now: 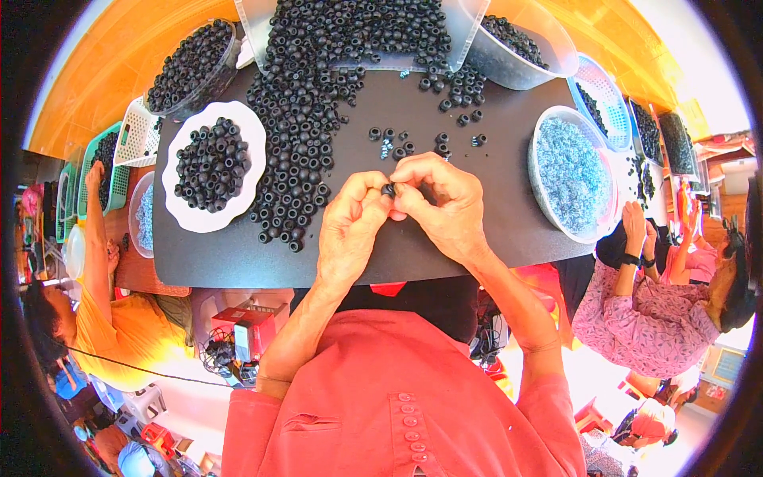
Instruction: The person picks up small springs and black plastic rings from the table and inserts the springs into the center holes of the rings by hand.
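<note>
Over the dark table my left hand (351, 222) and my right hand (447, 205) meet, fingertips pinched together on one small black ring-shaped piece (389, 190). The fingers cover most of it, and I cannot make out whether a second part is in it. Just beyond my fingertips lie a few loose black ring-shaped pieces (403, 149) and a little cluster of pale blue bits (386, 149). Left of my left hand spreads a long heap of the same black pieces (292, 175). A white scalloped plate (176, 199) piled with them stands farther left.
A clear tub (470, 32) at the far edge spills black pieces onto the table (477, 238). A bowl (544, 199) of pale blue bits stands at right. Other tubs and baskets line the far corners. Co-workers sit on both sides, one in yellow (135, 330), one in a patterned top (644, 326).
</note>
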Demonstrator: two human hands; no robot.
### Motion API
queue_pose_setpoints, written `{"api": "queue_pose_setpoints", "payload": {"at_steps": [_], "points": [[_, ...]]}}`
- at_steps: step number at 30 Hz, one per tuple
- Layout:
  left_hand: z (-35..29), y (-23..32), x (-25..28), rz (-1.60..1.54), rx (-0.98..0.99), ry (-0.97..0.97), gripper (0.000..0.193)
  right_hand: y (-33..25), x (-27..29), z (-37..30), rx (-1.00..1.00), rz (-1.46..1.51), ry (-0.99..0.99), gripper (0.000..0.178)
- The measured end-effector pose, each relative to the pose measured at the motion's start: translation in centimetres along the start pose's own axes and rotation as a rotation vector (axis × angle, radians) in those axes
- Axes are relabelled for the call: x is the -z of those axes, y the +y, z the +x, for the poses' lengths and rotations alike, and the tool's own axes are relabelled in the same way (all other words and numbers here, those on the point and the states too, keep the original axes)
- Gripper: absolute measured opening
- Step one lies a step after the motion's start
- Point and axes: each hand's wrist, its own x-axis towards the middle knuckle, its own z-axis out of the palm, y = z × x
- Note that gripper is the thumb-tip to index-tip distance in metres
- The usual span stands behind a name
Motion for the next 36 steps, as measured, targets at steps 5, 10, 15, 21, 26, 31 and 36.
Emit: {"api": "queue_pose_setpoints", "payload": {"at_steps": [5, 10, 15, 21, 26, 31, 36], "points": [[-0.2, 0.3, -0.5, 0.085, -0.054, 0.020, 0.013, 0.5, 0.3, -0.1, 0.047, -0.030, 0.038, 0.014], [-0.4, 0.3, -0.7, 0.127, -0.114, 0.073, 0.013, 0.4, -0.4, -0.4, 0.051, -0.011, 0.076, 0.014], [-0.4, 0.3, -0.4, 0.180, -0.080, 0.076, 0.013, 0.8, -0.5, -0.6, 0.099, 0.001, 0.088, 0.017], [-0.1, -0.2, 0.3, 0.040, 0.001, 0.008, 0.018, 0.9, 0.6, -0.2, 0.110, -0.078, -0.007, 0.020], [-0.1, -0.2, 0.5, -0.035, 0.063, -0.025, 0.018, 0.7, 0.9, -0.1, 0.088, -0.031, -0.050, 0.018], [0.1, -0.2, 0.4, -0.099, 0.057, -0.061, 0.018, 1.0, 1.0, -0.1, 0.107, -0.029, -0.053, 0.017], [-0.1, -0.3, 0.3, -0.037, 0.026, -0.039, 0.017, 0.6, 1.0, -0.2, 0.066, -0.002, -0.051, 0.016]]}}
